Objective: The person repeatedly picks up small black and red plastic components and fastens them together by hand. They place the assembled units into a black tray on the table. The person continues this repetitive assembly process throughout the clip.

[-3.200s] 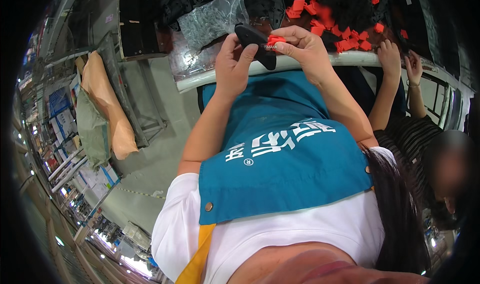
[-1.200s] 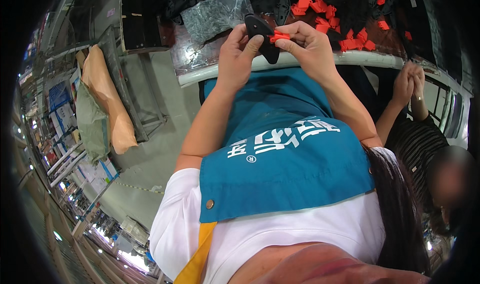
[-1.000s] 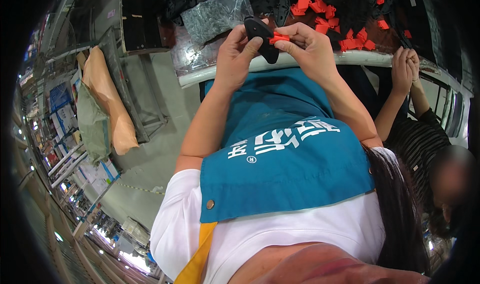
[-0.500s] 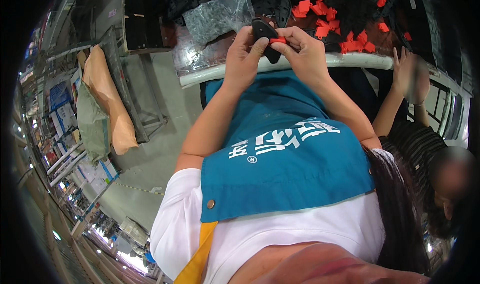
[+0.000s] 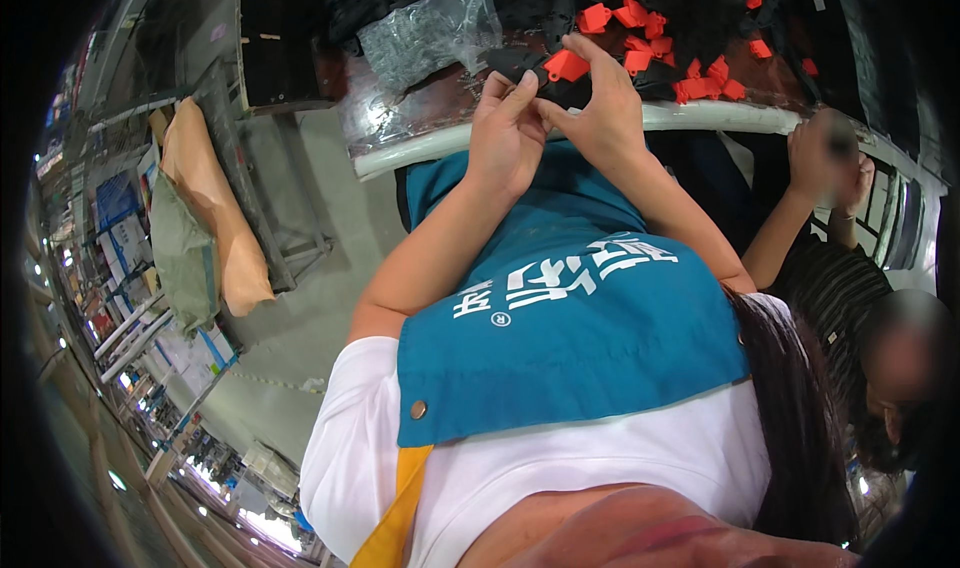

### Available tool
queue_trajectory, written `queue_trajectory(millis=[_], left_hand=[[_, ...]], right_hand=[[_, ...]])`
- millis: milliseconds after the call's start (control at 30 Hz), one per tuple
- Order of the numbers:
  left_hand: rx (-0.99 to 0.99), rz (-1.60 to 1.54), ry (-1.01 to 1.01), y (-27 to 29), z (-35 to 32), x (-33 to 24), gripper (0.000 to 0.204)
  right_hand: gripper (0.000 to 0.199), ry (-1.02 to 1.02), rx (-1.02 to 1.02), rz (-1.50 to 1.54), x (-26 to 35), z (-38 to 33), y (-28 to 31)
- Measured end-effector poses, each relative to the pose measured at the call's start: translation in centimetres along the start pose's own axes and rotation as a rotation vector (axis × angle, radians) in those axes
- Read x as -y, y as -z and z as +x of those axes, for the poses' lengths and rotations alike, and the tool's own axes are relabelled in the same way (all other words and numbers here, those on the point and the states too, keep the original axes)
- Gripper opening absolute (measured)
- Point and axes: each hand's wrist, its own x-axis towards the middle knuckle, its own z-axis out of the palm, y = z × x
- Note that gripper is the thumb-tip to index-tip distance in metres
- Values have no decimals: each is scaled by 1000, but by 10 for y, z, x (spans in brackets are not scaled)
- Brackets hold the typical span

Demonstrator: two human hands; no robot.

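My left hand (image 5: 508,136) is over the table's near edge, thumb and forefinger drawn together. What they hold, if anything, is too small or hidden to tell. My right hand (image 5: 606,113) is beside it, its thumb tip meeting the left fingers and its other fingers stretched out and apart from the thumb. Just beyond the fingers is a red plastic piece (image 5: 567,66) with a small tab. A dark, flat plastic part (image 5: 515,63) shows left of it, partly behind my left fingertips. Whether the two pieces are joined cannot be made out.
A clear plastic bag of small metal-looking parts (image 5: 425,43) lies left on the table. Several red pieces (image 5: 712,83) and black parts are strewn beyond and to the right. White padding (image 5: 420,148) lines the near edge. At the right, a co-worker's hands (image 5: 825,158) are close to the table.
Half a second ago both hands gripped the black part with a red piece on it. Now the hands have lowered slightly toward me, and my right fingers have opened out.
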Motion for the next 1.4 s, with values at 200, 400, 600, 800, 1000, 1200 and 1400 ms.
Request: queue_trajectory(millis=[200, 400, 600, 800, 1000, 1200, 1400], left_hand=[[-28, 213, 77, 10, 0, 0, 18], [-43, 362, 141, 10, -3, -1, 24], [-82, 290, 146, 17, 2, -10, 28], [-79, 262, 144, 22, 3, -8, 25], [-90, 259, 149, 24, 4, -9, 24], [-66, 258, 166, 21, 3, -7, 24], [-87, 252, 154, 25, 2, -8, 23]], right_hand=[[53, 69, 185, -101, -14, -2, 6], [55, 48, 144, -147, -32, -20, 17], [59, 139, 16, -329, -81, 1, 61], [65, 272, 272, -391, -105, 13, 73], [73, 262, 304, -436, -98, 9, 59], [74, 148, 215, -478, -102, 1, 41], [65, 203, 63, -491, -84, 10, 37]])
